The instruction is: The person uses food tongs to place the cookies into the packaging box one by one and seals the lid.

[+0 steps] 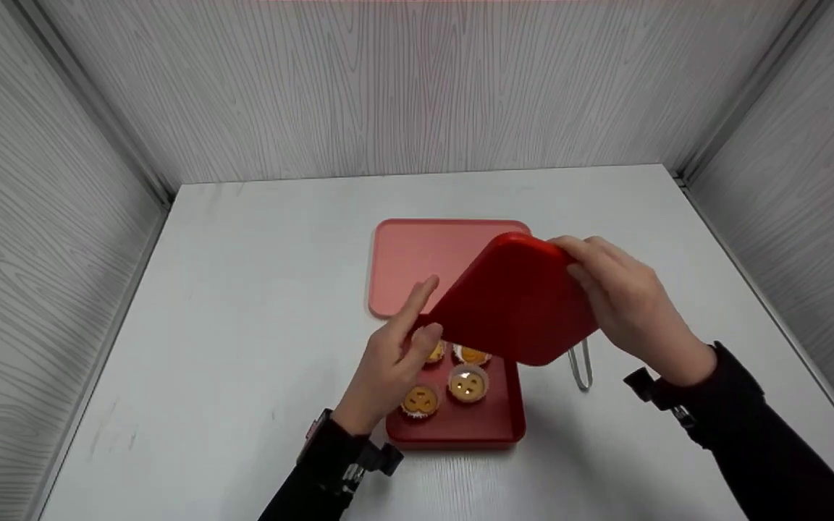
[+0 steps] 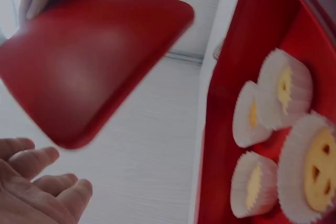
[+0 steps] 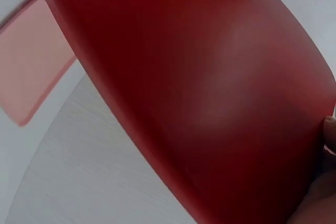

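My right hand [image 1: 623, 300] grips one edge of a red lid [image 1: 515, 304], holding it tilted above a red box [image 1: 486, 427]. In the right wrist view the lid [image 3: 199, 98] fills most of the picture, with part of the thumb at its edge. My left hand [image 1: 392, 362] is beside the lid's lower left corner, fingers extended; the left wrist view shows a small gap between its fingertips and the lid [image 2: 94, 61]. Several small pastries in white paper cups, such as one pastry [image 1: 468, 383], sit in the box. The lid hides the box's far part.
Behind the box lies a pink tray [image 1: 417, 250], partly covered by the lid. A looped metal wire end [image 1: 582, 369] shows on the white table [image 1: 265, 289] to the right of the box. Grey wood-grain panels [image 1: 417, 87] enclose the back and both sides.
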### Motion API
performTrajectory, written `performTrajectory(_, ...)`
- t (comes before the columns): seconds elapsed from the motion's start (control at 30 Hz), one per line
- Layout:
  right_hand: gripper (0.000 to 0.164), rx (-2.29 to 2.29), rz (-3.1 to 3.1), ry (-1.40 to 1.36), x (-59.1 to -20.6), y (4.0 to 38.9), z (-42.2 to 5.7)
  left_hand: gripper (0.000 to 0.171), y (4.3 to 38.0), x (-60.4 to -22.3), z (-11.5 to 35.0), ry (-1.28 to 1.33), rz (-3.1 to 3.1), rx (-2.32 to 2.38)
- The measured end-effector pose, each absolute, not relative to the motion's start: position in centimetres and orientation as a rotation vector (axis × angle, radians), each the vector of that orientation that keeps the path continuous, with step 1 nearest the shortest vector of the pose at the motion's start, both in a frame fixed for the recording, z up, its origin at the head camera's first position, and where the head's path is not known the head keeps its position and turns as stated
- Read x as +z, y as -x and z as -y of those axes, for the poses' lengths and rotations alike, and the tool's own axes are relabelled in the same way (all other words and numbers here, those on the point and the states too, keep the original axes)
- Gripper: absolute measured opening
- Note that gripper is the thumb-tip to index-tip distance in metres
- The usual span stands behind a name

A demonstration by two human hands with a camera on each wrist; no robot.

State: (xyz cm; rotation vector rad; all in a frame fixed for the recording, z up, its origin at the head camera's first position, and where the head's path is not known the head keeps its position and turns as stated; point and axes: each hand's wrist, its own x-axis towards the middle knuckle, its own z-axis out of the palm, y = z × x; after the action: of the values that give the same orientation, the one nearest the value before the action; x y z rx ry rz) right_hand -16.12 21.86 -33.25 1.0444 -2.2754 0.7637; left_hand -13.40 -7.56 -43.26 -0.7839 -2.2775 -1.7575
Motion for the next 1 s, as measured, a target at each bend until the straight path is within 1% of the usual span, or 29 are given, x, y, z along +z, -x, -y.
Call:
performTrajectory(0.17,0.038,0.841,2.312,-1.145,-33.7,16.6,-20.4,0.054,13.2,-42.7,7.0,0.868,2.162,-1.964)
performTrajectory(0.33,0.036,0.92,2.37,-1.17,-34.5,17.1,-19.6,0.046,13.0,-43.0,6.9,0.756,2.09,-2.185)
performTrajectory(0.43,0.035,0.975,2.429,-1.123,-35.0,17.3,-19.5,0.043,12.7,-43.2,6.9,0.681,2.078,-2.257)
performTrajectory(0.53,0.037,1.006,2.458,-1.059,-35.7,17.4,-19.6,0.043,12.3,-43.4,7.0,0.616,2.059,-2.307)
performTrajectory(0.63,0.042,1.021,2.468,-0.99,-36.7,17.6,-20.2,0.045,12.0,-43.5,7.2,0.519,2.027,-2.351)
performTrajectory(0.77,0.053,1.071,2.534,-0.866,-38.5,17.6,-21.2,0.045,11.7,-43.8,7.8,0.342,1.987,-2.405)
performTrajectory(0.93,0.069,1.235,2.689,-0.729,-40.9,17.0,-21.8,0.045,11.8,-44.6,8.3,0.192,1.985,-2.446)
performTrajectory(1.0,0.072,1.312,2.743,-0.702,-41.7,16.8,-21.7,0.047,11.9,-45.0,8.4,0.143,1.989,-2.46)
